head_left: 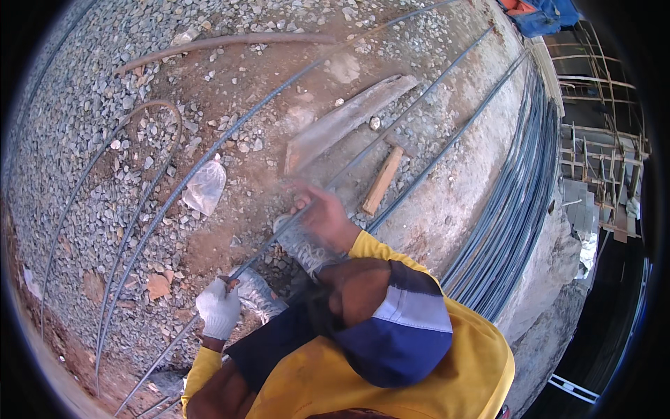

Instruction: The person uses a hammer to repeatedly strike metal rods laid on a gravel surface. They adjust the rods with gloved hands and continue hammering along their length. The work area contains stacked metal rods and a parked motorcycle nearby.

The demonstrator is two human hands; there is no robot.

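Observation:
A long steel reinforcing bar [259,253] runs from the lower left, past both my hands, toward the upper right. My left hand [219,308], in a white glove, is closed around it beside my shoe. Farther up, my bare right hand [328,218] lies at the same bar. Motion smears its fingers, so I cannot tell whether they grip. My grey shoes [259,293] are under the bar, on gravelly soil. Right of my right hand lies a hammer [383,180] with a wooden handle; its head is partly hard to make out.
A weathered wooden plank [345,122] lies ahead. More bars curve over the gravel at left, including a looped bar [145,202], near a clear plastic bag [205,187]. A thick bundle of bars [506,216] stretches along the right, below a blue tarp [548,15].

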